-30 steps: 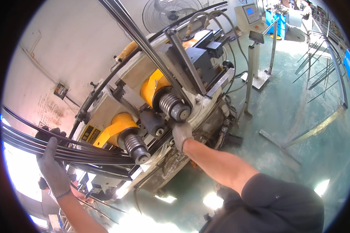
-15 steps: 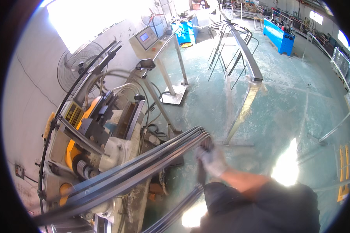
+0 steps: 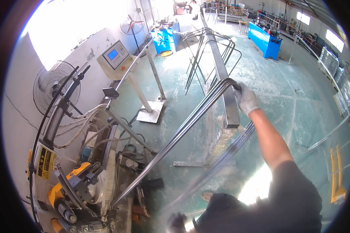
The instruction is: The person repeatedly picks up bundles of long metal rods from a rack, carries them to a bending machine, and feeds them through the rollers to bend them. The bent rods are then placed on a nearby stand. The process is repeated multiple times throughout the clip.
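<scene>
My right hand, in a whitish knit glove, is closed around the bend of a bundle of bent metal tubes. The bend lies over the near end of a square metal beam. One set of legs slants down left toward a machine; the other legs, blurred, run down below my forearm. At the lower edge a dark, smeared shape looks like my left hand; its fingers cannot be made out. Farther along the beam hang several bent rods.
A bending machine with yellow parts and hoses stands at left. Behind it are a control panel on a post and a fan. Blue workbenches stand farther back. A yellow pallet-jack-like frame lies at right.
My right hand has moved forward and up with the bent tubes, from above the machine's side to the beam's near end. The view has shifted, showing more of the beam.
</scene>
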Motion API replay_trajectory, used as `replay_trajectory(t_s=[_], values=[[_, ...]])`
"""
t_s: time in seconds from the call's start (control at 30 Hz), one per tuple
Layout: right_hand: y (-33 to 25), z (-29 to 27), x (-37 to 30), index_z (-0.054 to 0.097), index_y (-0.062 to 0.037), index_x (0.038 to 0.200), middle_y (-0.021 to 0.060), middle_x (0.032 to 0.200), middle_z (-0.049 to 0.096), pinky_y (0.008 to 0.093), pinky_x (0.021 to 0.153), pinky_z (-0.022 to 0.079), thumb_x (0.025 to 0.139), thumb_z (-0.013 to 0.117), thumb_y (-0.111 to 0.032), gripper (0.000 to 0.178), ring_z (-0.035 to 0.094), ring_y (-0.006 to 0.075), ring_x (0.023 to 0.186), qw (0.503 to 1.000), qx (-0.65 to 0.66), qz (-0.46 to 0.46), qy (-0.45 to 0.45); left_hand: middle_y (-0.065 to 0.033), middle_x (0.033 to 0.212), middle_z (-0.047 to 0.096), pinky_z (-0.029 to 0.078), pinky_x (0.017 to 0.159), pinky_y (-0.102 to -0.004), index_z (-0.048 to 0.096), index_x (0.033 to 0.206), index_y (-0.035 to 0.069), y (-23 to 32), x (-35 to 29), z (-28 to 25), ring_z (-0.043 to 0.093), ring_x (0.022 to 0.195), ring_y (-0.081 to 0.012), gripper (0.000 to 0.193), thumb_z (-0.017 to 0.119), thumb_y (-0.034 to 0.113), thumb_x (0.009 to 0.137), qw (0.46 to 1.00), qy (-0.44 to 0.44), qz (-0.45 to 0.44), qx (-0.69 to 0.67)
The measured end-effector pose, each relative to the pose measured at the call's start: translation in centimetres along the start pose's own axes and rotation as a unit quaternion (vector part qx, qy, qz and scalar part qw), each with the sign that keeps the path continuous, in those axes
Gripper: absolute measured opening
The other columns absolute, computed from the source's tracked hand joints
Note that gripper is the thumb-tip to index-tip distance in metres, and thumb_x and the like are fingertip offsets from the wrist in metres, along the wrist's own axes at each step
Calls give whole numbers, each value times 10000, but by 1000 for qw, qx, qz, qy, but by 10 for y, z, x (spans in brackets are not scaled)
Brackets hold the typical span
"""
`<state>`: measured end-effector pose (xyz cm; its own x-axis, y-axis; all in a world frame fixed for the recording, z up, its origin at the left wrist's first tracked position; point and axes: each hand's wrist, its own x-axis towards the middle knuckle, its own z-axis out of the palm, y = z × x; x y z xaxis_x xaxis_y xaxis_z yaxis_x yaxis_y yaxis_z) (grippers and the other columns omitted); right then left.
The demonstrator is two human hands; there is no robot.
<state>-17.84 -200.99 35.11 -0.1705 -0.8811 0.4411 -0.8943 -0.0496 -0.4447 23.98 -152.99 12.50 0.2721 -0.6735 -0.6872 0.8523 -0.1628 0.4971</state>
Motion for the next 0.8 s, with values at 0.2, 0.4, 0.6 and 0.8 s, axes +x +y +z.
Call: replay_trajectory(t_s=[0.2, 0.4, 0.6, 0.8], values=[[73, 82, 131, 692, -43, 1158, 225, 1098, 804, 555, 879, 631, 1079, 515, -185, 241, 792, 425, 1013, 972, -214, -90, 35, -217, 1273, 782, 638, 1044, -572, 687, 1344, 44, 40, -2, 48, 735, 1225, -420, 282, 670, 64, 1063, 993, 46, 109, -13], [76, 115, 224, 823, -49, 1157, 273, 1170, 802, 580, 939, 624, 1061, 505, -223, 374, 787, 470, 1090, 977, -211, -30, -27, -199, 1143, 781, 604, 1005, -482, 823, 1085, 11, -11, -15, -4, 756, 1061, -361, 190, 792, 143, 952, 814, 83, 310, 484], [15, 113, 81, 806, -31, 1224, 257, 1176, 808, 498, 937, 626, 1092, 570, -271, 362, 794, 390, 1093, 954, -8, -242, 178, -190, 1323, 728, 589, 1052, -383, 787, 1235, 21, -85, -97, -85, 742, 1152, -293, 279, 780, 168, 999, 948, 270, 94, 138], [-8, 198, -361, 777, -14, 1284, 221, 1194, 813, 438, 932, 617, 1083, 623, -235, 336, 787, 339, 1097, 903, 136, -271, -305, -159, 1152, 757, 617, 838, -343, 622, 1394, -31, -155, -185, -186, 742, 976, -230, 384, 707, 131, 1056, 906, 356, 200, -109]])
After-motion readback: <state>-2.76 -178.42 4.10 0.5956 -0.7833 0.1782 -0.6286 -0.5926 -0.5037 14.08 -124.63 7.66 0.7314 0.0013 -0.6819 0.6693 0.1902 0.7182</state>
